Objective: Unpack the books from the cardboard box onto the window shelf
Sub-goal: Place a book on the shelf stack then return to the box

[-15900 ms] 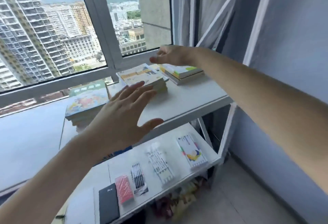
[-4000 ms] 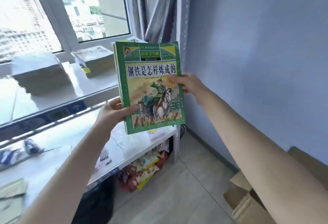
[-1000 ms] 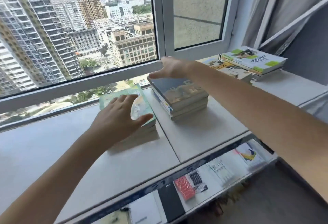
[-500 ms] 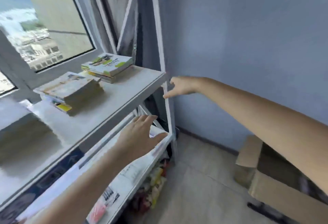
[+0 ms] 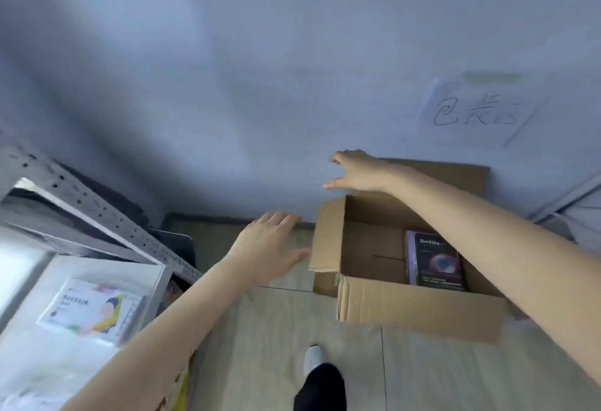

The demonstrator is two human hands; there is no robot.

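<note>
Gripping nothing with either hand. Reaching out with the left hand point(image 5: 270, 248), fingers straight and spread, palm down, just beside the raised side flap point(image 5: 328, 238) of the box point(image 5: 367, 248), apart from it or barely brushing it; hard to say through the blur. Stretching the right hand point(image 5: 357, 169) above the far corner, thumb and fingers parted, empty, close to the wall point(image 5: 260, 85).

Down inside, toward the right: one dark purple book point(image 5: 435, 259) lying flat, cover up, on bare cardboard. Possibly more beneath the right forearm; cannot tell.

Further out: a metal rack point(image 5: 107, 215) at left with a packet point(image 5: 94, 306) on a low board. No sure sight of the window shelf itself. Below, a foot point(image 5: 313, 357) on the floor point(image 5: 276, 345), near the drooping front flap point(image 5: 422, 313).

Likely troubles, judging from this:
- Snagging the left wrist on the upright side flap while dipping in.
- Dragging the nearly empty box across smooth floor instead of lifting the book cleanly.
- Pinching only the cover, letting the pages swing open.
- Treading on the front flap when turning back.
</note>
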